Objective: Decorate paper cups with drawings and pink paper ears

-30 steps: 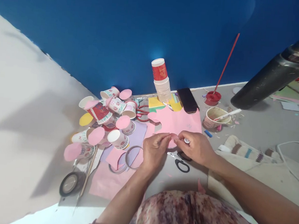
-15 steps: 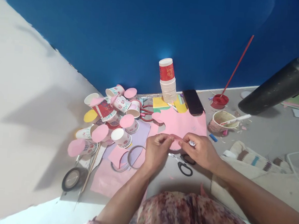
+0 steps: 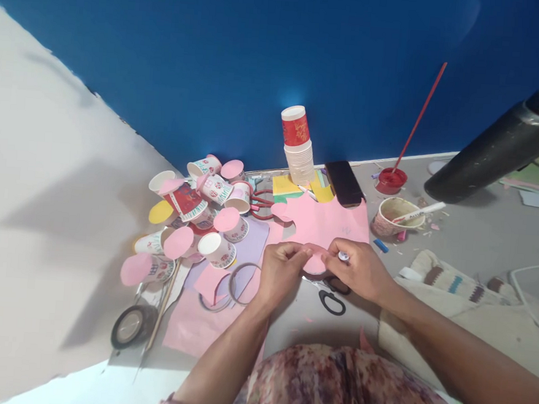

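Note:
Between my two hands is a round piece of pink paper (image 3: pixel 315 265), its upper edge pinched by both. My left hand (image 3: pixel 282 269) is closed on its left side, thumb and forefinger together. My right hand (image 3: pixel 360 267) grips its right side; a small white round-ended object (image 3: pixel 343 256) pokes out among its fingers, its kind unclear. Just below the paper lie black-handled scissors (image 3: pixel 333 300), partly covered by my right hand. A larger pink sheet (image 3: pixel 330 223) with curved cut-outs lies beyond my hands.
Left, paper cups (image 3: pixel 217 249) with pink discs crowd together near tape rolls (image 3: pixel 129 326). A stacked cup tower (image 3: pixel 299 158) stands by the blue wall beside a phone (image 3: pixel 344 182). Right are a red paint pot (image 3: pixel 391 181), a cup with a marker (image 3: pixel 385 222), a dark bottle (image 3: pixel 480 155) and cloth (image 3: pixel 464 320).
The view has shifted slightly. Both hands keep hold of the pink circle, and more of its face shows between them.

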Demonstrator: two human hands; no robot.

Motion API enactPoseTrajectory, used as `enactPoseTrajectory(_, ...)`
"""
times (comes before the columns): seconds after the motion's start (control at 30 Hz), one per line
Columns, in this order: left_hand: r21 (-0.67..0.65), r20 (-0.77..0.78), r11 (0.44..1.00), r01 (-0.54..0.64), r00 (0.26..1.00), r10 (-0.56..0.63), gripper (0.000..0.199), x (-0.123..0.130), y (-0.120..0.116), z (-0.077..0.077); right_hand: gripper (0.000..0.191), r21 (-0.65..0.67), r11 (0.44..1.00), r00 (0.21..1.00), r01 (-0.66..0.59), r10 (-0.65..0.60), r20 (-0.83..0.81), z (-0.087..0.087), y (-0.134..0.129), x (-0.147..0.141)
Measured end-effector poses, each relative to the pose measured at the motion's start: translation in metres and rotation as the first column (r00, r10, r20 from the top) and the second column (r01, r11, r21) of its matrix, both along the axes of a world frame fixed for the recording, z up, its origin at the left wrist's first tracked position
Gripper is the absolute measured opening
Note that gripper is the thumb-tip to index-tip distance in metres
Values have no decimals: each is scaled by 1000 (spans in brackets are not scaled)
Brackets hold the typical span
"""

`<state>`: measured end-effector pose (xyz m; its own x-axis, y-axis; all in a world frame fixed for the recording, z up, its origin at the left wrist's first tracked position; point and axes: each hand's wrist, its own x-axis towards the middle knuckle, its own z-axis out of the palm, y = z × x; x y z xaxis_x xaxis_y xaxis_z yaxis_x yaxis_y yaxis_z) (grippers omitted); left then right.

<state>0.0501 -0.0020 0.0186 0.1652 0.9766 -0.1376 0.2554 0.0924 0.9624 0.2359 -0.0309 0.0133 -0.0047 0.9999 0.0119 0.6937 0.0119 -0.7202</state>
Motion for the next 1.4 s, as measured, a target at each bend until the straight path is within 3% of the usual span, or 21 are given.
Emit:
enactPoseTrajectory(0.6, -42, 15, 999, 30, 999, -30, 25, -3, 3, -1, 28, -8, 1000, 998, -30, 29, -49, -1, 0, 1)
enactPoseTrajectory(0.9, -117, 63, 983, 145, 988, -138, 35, -1, 2, -2, 26, -1, 999, 993, -46, 45, -112, -1, 0, 1)
enactPoseTrajectory(1.4, -102, 37, 986, 131, 991, -128, 29, -2, 3, -2, 24, -14, 998, 985, -67, 64, -159, 0, 1, 0)
